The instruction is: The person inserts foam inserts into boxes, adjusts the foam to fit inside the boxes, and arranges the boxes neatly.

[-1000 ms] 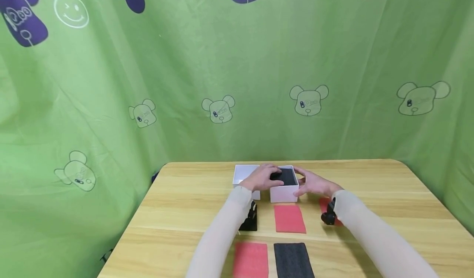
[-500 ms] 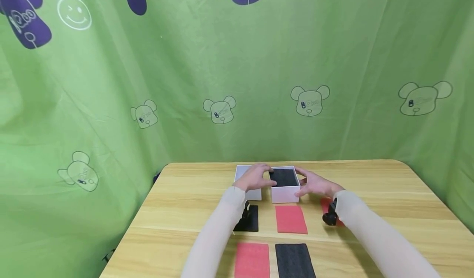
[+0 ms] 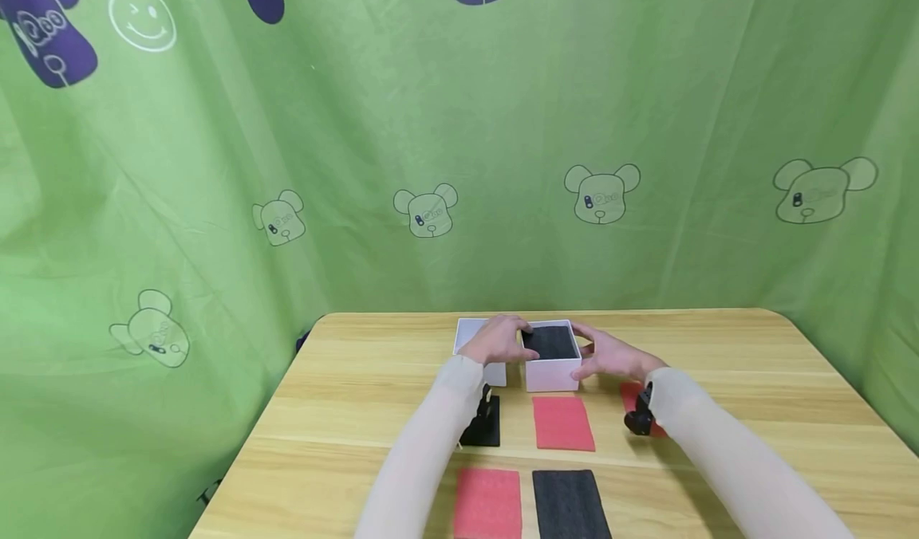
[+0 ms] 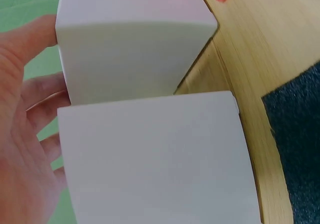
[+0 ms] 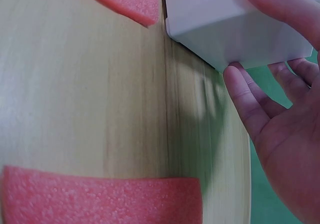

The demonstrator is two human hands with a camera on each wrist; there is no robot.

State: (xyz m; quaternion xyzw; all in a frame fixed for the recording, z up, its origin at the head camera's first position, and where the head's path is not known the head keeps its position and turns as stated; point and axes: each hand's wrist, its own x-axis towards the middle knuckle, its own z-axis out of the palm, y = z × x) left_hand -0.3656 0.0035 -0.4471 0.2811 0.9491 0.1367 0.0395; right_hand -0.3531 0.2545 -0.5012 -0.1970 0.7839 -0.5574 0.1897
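Note:
Two open white boxes stand side by side at the table's back. Inside the right white box [image 3: 551,377] lies a black foam sheet [image 3: 551,343]. My right hand [image 3: 606,356] grips this box's right side, thumb on the front face and fingers round the side, as the right wrist view shows on the box wall [image 5: 235,42]. Over the left white box [image 3: 470,332] reaches my left hand [image 3: 497,340], its relaxed thumb and fingers at the right box's left rim. The left wrist view shows its thumb touching the right box [image 4: 125,57]; the left box [image 4: 155,159] is nearer.
Before the boxes, a black sheet [image 3: 491,427], a red foam sheet [image 3: 563,423] and another red sheet [image 3: 630,394] lie on the wooden table [image 3: 345,411]. Nearer are a red sheet [image 3: 488,503] and a black sheet [image 3: 570,503]. A green curtain [image 3: 502,124] hangs behind.
My left hand has drawn back leftward from over the black foam sheet to the box's left rim, uncovering the sheet. My right hand keeps its grip on the box.

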